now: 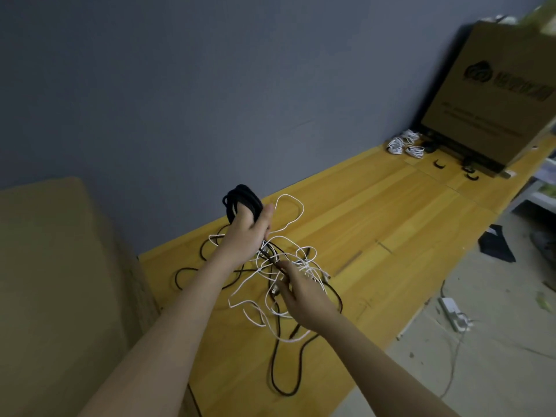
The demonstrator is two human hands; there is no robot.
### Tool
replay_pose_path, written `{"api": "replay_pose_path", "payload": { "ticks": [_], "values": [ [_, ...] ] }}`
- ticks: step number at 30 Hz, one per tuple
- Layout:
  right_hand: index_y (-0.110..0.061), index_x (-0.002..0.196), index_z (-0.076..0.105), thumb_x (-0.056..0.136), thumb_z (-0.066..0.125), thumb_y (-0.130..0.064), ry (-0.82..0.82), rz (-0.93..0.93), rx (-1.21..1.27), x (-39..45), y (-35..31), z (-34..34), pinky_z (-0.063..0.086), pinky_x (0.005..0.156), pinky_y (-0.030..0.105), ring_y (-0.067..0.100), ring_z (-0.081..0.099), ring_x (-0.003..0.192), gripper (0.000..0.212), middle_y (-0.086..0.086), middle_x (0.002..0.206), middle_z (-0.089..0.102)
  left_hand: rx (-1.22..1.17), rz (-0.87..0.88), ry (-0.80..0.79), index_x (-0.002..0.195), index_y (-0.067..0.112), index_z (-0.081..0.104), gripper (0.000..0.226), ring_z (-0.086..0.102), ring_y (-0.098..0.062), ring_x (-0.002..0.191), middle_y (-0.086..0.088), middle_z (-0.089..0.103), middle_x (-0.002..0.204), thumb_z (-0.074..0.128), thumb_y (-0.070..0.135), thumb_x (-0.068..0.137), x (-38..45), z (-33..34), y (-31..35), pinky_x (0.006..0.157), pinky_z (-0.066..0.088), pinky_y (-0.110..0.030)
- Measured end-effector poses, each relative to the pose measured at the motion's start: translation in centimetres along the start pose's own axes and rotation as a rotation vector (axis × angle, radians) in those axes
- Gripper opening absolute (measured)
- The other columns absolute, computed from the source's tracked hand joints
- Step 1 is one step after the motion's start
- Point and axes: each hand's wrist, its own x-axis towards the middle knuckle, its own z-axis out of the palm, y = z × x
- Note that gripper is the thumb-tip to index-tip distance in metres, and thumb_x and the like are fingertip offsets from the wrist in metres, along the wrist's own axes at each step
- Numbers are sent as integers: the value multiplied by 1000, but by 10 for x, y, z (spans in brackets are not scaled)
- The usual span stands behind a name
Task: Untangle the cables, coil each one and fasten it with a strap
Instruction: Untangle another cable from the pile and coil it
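Observation:
A tangle of white cable (288,218) and black cable (275,368) lies on the wooden table (376,212) in front of me. My left hand (246,233) is raised above it and grips a partly wound coil of black cable (240,197) that loops over its fingers. My right hand (304,291) sits lower and to the right, in the middle of the tangle, pinching a black strand together with white loops. Black cable trails from the coil down into the heap.
Several coiled white cables (404,144) lie at the table's far end, with black straps (438,164) beside them in front of a cardboard box (493,94). Another cardboard box (57,281) stands at my left. A power strip (452,313) lies on the floor to the right.

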Motion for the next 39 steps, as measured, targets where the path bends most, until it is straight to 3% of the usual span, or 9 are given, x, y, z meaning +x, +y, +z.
{"api": "replay_pose_path", "payload": {
  "ticks": [2, 6, 13, 17, 21, 25, 28, 34, 39],
  "values": [
    [-27, 112, 44, 101, 43, -25, 79, 78, 166, -3, 1, -2, 34, 53, 28, 6, 48, 57, 11, -4, 78, 59, 126, -39, -24, 87, 7, 42, 43, 48, -15, 58, -5, 49, 67, 39, 49, 97, -2, -1, -1, 64, 46, -40],
    [-21, 118, 55, 100, 46, -19, -11, 138, 226, -7, -1, -10, 34, 52, 14, 0, 48, 56, 20, -10, 74, 57, 465, -28, -61, 79, 20, 29, 37, 40, -13, 48, 1, 40, 59, 41, 50, 97, -5, 2, -2, 43, 33, -21],
    [-19, 116, 60, 100, 45, -26, -375, -3, -354, -8, -15, -42, 50, 76, 35, 26, 62, 92, 23, 8, 99, 68, 928, 27, -221, 120, -1, 40, 52, 56, -22, 65, 0, 49, 67, 38, 47, 100, -8, 6, -4, 44, 24, -24],
    [-22, 109, 60, 92, 47, -9, -182, -226, -608, -5, -20, -63, 37, 85, 32, 23, 56, 97, 25, 0, 101, 65, 956, -67, -313, 132, 0, 35, 59, 60, -25, 77, -9, 63, 87, 39, 49, 99, -10, 5, -4, 50, 30, -31],
    [-10, 96, 66, 90, 61, -15, 220, -352, -429, -6, -13, -84, 48, 72, 36, 26, 57, 77, 9, 4, 83, 62, 811, -197, -373, 110, 8, 48, 53, 52, -15, 70, 2, 55, 84, 36, 57, 96, -9, 4, -7, 57, 36, -32],
    [-9, 90, 69, 91, 59, -27, 416, -332, -206, -2, -9, -94, 46, 61, 31, 20, 55, 71, 21, 0, 78, 56, 526, -215, -367, 82, 12, 55, 83, 59, -15, 69, -5, 61, 74, 15, 84, 74, -11, 5, 4, 62, 42, -32],
    [-16, 82, 69, 84, 65, -41, 535, -221, -39, 8, -15, -102, 39, 55, 19, 7, 50, 62, 26, -12, 74, 54, 295, -277, -434, 70, 20, 55, 78, 52, -7, 48, 4, 56, 53, 17, 88, 69, -12, 5, 11, 55, 39, -25],
    [-24, 73, 69, 79, 71, -36, 332, 85, 604, 31, -26, -99, 33, 46, 12, -1, 40, 48, 14, -15, 52, 51, -191, -313, -523, 66, 17, 55, 71, 30, -11, 36, 1, 37, 40, 35, 85, 69, -11, 0, 22, 40, 26, -18],
    [-20, 97, 73, 97, 51, -26, 196, 213, 1069, 36, -34, -71, 48, 62, 15, 8, 66, 82, 23, -1, 94, 72, -435, -296, -484, 58, 15, 55, 64, 20, -9, 28, 4, 26, 34, 41, 75, 74, -7, -6, 24, 37, 21, -18]
  ]
}}
